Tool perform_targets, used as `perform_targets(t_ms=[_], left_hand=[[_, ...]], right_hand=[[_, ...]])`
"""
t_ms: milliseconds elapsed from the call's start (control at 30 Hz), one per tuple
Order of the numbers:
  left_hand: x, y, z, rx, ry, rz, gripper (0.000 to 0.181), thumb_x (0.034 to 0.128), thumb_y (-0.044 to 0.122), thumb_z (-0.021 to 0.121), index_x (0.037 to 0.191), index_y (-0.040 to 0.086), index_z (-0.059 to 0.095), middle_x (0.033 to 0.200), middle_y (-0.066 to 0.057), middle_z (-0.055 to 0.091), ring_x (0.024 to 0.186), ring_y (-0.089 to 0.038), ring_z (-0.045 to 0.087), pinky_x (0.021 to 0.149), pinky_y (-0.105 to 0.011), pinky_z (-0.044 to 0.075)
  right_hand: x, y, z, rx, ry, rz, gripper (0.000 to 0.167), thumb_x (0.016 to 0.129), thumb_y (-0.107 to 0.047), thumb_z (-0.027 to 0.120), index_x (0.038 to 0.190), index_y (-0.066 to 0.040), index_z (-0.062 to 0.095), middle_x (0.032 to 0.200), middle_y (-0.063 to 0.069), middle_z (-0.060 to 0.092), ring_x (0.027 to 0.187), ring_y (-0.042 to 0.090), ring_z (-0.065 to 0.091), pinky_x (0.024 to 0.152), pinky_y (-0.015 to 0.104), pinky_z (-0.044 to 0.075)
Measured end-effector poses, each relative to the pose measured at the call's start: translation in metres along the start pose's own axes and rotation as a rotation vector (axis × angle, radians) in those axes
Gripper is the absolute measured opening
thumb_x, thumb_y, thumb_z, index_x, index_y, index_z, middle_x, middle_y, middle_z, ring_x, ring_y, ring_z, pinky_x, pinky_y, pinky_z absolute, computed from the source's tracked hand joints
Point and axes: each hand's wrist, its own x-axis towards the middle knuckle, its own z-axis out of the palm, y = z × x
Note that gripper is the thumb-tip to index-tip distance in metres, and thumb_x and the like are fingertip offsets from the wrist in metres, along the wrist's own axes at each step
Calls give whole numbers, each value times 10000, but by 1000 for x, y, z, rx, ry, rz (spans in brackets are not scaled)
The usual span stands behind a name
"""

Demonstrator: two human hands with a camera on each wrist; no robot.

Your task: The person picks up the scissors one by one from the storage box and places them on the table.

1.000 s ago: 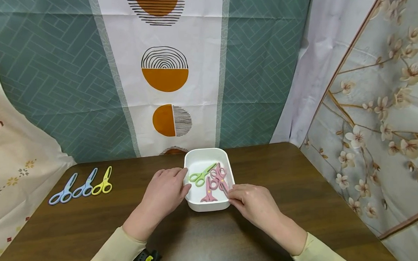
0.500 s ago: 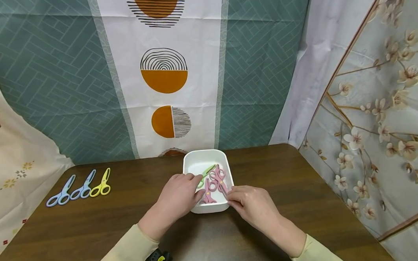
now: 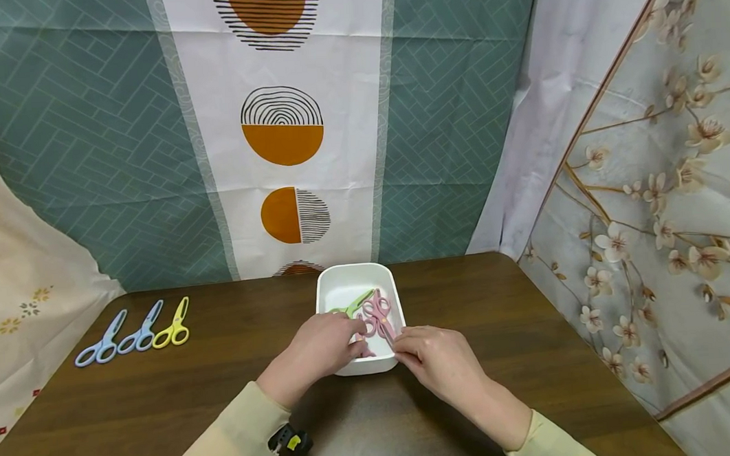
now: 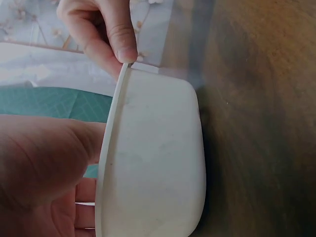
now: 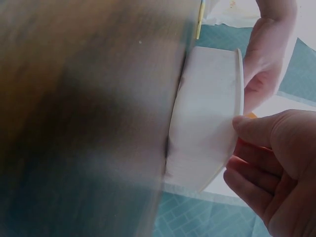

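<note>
A white tray (image 3: 362, 366) stands on the dark wooden table, with pink scissors (image 3: 378, 313) and light green scissors (image 3: 362, 299) inside. My left hand (image 3: 312, 351) reaches over the tray's near left part, thumb and forefinger apart above another pair of pink scissors (image 3: 367, 352), which it mostly covers. From the left wrist view, the tray's wall (image 4: 153, 153) hides its fingertips. At the near right corner my right hand (image 3: 440, 358) pinches the tray's rim, its thumb outside; the right wrist view also shows this right hand (image 5: 281, 158) at the rim.
Two pairs of blue scissors (image 3: 103, 348) and one yellow pair (image 3: 173, 331) lie in a row on the left of the table (image 3: 233, 317). A patterned green and white curtain (image 3: 290, 211) hangs behind the table's back edge. Floral cloth (image 3: 644, 241) hangs on the right.
My left hand has moved right from the tray's left rim, over the green scissors, to the near pink scissors. The right hand has kept its hold on the rim.
</note>
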Motion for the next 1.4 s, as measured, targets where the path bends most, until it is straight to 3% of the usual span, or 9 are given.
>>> perform_targets(t_ms=[300, 567, 900, 1067, 1400], left_hand=[[13, -2, 3, -32, -97, -35, 189, 949, 356, 888, 996, 193, 806, 806, 42, 702, 730, -183, 579, 681, -389, 500], [20, -5, 5, -33, -174, 0, 138, 978, 365, 845, 1051, 248, 835, 918, 85, 782, 832, -198, 673, 769, -427, 568], [26, -7, 5, -80, -276, -2, 100, 998, 369, 822, 1029, 276, 844, 908, 106, 750, 831, -155, 613, 798, -395, 526], [27, -8, 5, -69, -289, 0, 96, 1000, 367, 818, 1008, 272, 832, 871, 111, 721, 813, -147, 604, 780, -384, 521], [28, -6, 5, 15, -252, -3, 123, 976, 358, 849, 954, 251, 793, 818, 70, 699, 764, -178, 608, 721, -407, 543]], right_hand=[[-1, 0, 1, 5, 11, -1, 177, 861, -150, 957, 1021, -166, 884, 1069, -38, 836, 1051, 130, 790, 846, 378, 642], [-1, 0, 1, 1, 4, -3, 170, 869, -153, 952, 1024, -164, 884, 1066, -35, 836, 1049, 133, 788, 847, 381, 642], [0, -1, 0, -6, -6, 5, 170, 871, -158, 952, 1026, -166, 883, 1065, -46, 836, 1057, 140, 791, 847, 388, 644], [0, -1, 0, -8, -9, 8, 167, 873, -160, 950, 1026, -166, 883, 1062, -51, 836, 1058, 142, 791, 847, 390, 644], [0, -1, 0, -7, 0, 0, 170, 869, -156, 952, 1024, -167, 883, 1062, -54, 835, 1043, 137, 792, 844, 381, 642]])
